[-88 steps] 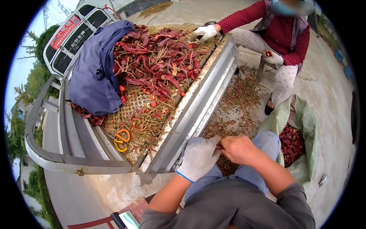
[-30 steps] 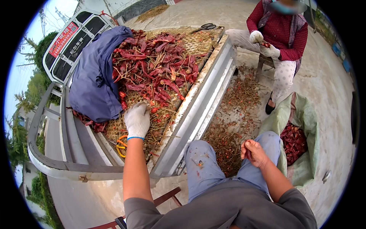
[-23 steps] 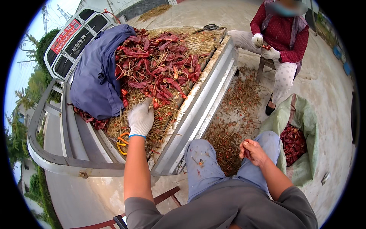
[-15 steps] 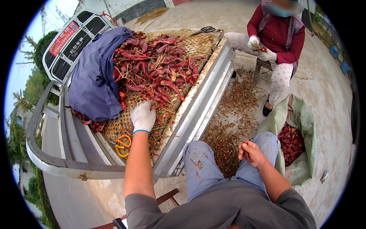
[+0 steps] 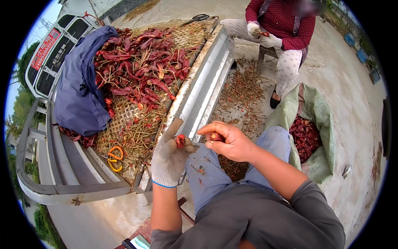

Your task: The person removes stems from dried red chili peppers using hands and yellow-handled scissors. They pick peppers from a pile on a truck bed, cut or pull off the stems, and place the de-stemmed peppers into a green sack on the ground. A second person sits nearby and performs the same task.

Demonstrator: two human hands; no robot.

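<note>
In front of my lap, my left hand (image 5: 169, 159) wears a whitish knit glove and is closed on a dried red chili (image 5: 180, 141), its forefinger sticking up. Just to the right, my bare right hand (image 5: 237, 144) pinches a reddish piece of chili (image 5: 216, 137) between thumb and fingers. The hands are close but apart. Beyond them, a heap of dried red chilies (image 5: 143, 62) with pale stems lies on a woven mat (image 5: 124, 108) in the truck bed. An open green sack (image 5: 321, 106) at my right holds more chilies (image 5: 304, 139).
The truck bed's metal side (image 5: 217, 74) runs beside my left knee. Orange-handled scissors (image 5: 115, 159) and black scissors (image 5: 198, 18) lie on the bed, near a blue cloth (image 5: 81, 89). Stem litter (image 5: 240, 95) covers the ground. A gloved co-worker (image 5: 286, 29) sits opposite, holding a chili.
My left hand has come back from the chili heap to my lap with a chili. My right hand has moved left and up from my right thigh to meet it. The view has shifted.
</note>
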